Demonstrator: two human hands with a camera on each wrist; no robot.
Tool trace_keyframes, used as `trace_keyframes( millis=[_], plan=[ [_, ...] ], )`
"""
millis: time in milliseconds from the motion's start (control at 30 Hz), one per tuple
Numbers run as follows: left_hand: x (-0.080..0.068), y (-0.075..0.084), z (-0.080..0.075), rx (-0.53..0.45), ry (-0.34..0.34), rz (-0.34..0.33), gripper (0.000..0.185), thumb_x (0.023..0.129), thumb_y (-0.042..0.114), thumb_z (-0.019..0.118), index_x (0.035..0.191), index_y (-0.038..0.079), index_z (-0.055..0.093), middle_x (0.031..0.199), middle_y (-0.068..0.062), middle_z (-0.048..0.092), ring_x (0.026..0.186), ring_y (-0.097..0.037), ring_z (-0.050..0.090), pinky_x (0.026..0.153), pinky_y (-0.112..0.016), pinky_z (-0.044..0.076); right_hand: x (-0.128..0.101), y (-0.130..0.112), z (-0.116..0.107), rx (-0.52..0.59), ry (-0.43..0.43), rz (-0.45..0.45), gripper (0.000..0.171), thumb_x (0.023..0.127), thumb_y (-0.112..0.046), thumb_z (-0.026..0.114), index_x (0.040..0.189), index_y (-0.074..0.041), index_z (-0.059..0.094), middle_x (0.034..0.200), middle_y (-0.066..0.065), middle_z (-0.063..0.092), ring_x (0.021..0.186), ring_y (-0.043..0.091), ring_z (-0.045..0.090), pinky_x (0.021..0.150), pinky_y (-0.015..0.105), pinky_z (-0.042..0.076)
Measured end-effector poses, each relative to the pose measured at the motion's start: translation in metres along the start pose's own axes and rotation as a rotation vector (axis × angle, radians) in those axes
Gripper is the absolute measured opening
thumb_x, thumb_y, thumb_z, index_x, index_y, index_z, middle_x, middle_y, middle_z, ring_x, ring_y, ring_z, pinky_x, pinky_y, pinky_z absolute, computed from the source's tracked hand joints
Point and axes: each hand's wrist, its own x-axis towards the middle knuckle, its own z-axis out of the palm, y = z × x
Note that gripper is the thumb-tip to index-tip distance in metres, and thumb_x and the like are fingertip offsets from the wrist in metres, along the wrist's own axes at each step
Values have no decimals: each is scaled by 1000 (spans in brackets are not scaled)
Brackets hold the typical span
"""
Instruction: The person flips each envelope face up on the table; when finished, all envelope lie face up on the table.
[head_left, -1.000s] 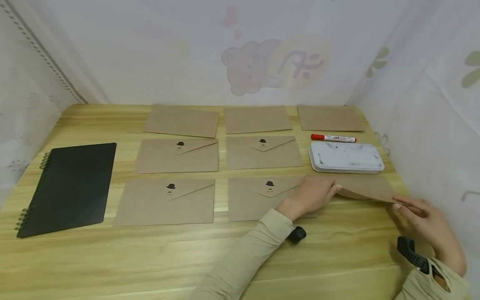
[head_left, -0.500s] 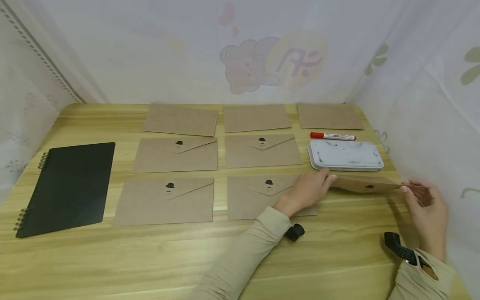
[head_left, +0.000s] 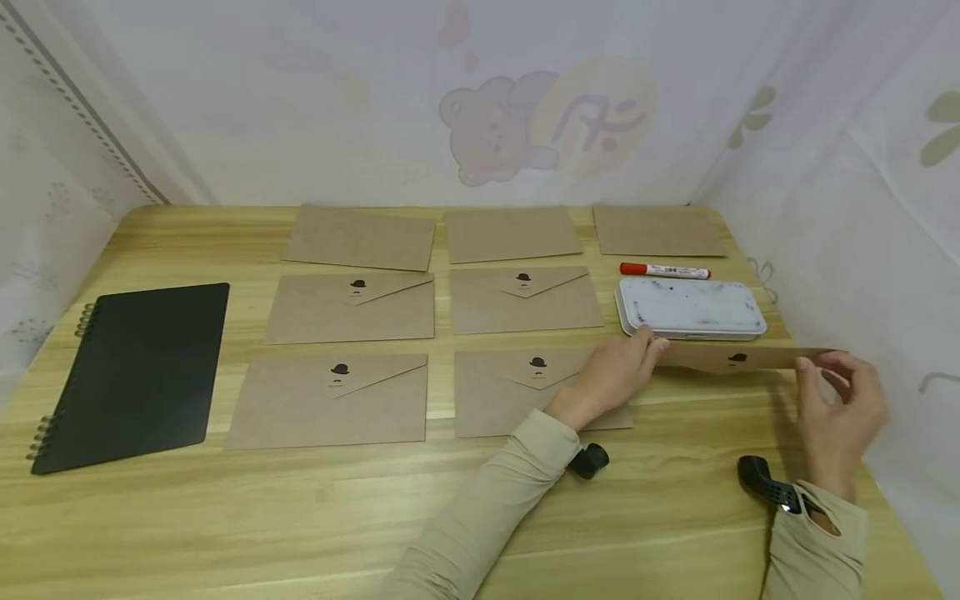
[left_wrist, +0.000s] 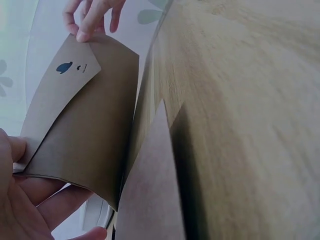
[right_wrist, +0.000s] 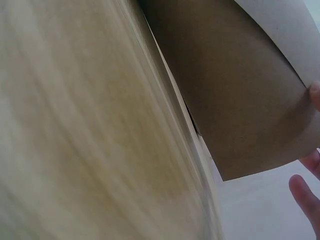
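Both hands have the held envelope (head_left: 708,357) between them: the left hand (head_left: 607,379) pinches its left end, thumb on the flap side and fingers behind, while the right hand (head_left: 843,408) grips the upper corner at the other end between thumb and fingertips. A second ago its plain face lies uppermost, its near edge only slightly raised; now the envelope is tipped steeply on edge and the flap, with its hat print, faces the person. The right hand is higher and closer in, the left hand nearly where it was. I judge the turning-over to be partly done: the flap side shows, as on the front envelope (head_left: 495,408) under the left wrist, but the held one does not yet lie flat. Whether its lower edge touches the table (head_left: 337,533) I cannot tell.

Just beyond the left hand's fingertips sits the white case (head_left: 693,308), with the red-capped marker (head_left: 665,271) past it. Farther from both hands, a back-row envelope (head_left: 660,231) shows a plain face. Well to the left of the left hand rests the black notebook (head_left: 138,379)
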Motion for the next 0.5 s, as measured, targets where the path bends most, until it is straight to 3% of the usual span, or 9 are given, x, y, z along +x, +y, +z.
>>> trace_keyframes(
  millis=[200, 333, 500],
  plan=[
    [0, 0, 1, 2, 3, 12, 27, 103, 31, 31, 88, 14, 45, 59, 3, 41, 49, -9, 42, 45, -20, 34, -1, -1, 1, -2, -89, 25, 42, 77, -6, 74, 116, -4, 59, 108, -18, 49, 107, 10, 49, 91, 23, 41],
    [0, 1, 2, -2, 1, 16, 27, 103, 32, 29, 89, 14, 44, 60, 3, 40, 49, -9, 42, 45, -20, 34, -3, 0, 3, 3, -116, 20, 45, 78, -6, 73, 120, -8, 55, 112, -18, 45, 109, 10, 46, 92, 24, 40],
    [-1, 4, 2, -21, -8, 32, 25, 103, 32, 29, 94, 13, 43, 61, 3, 41, 50, -9, 43, 46, -21, 35, -4, 0, 6, 18, -97, 36, 44, 79, -9, 73, 118, -1, 55, 110, -16, 42, 106, 8, 45, 90, 24, 40]
  ],
)
